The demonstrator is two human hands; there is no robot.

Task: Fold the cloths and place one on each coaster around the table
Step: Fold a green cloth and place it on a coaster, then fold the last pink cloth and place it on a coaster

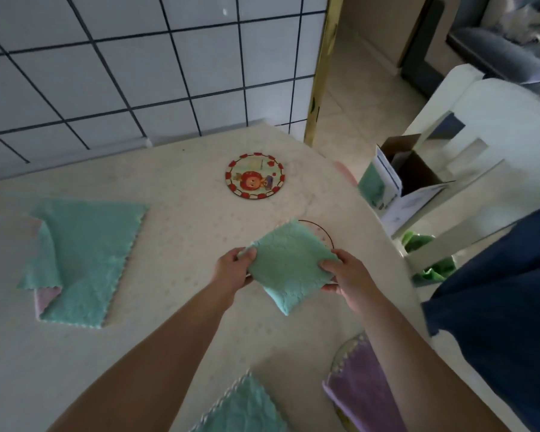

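A folded green cloth [289, 265] is held over a round coaster [323, 233], of which only the far right rim shows. My left hand [236, 269] pinches the cloth's left corner. My right hand [345, 275] grips its right edge, thumb on top. A bare round coaster [255, 176] with a red border and a cartoon picture lies farther back on the table. A folded purple cloth [363, 381] lies on another coaster [340, 353] at the near right. Unfolded green cloths [88, 260] lie in a pile at the left over a pink one [46, 299].
Another green cloth [247, 406] lies at the near edge. The pale table [184, 219] curves away at the right. Beside it stands a white chair [480, 157] with an open cardboard box [409, 173] on it. A tiled wall [138, 73] runs behind.
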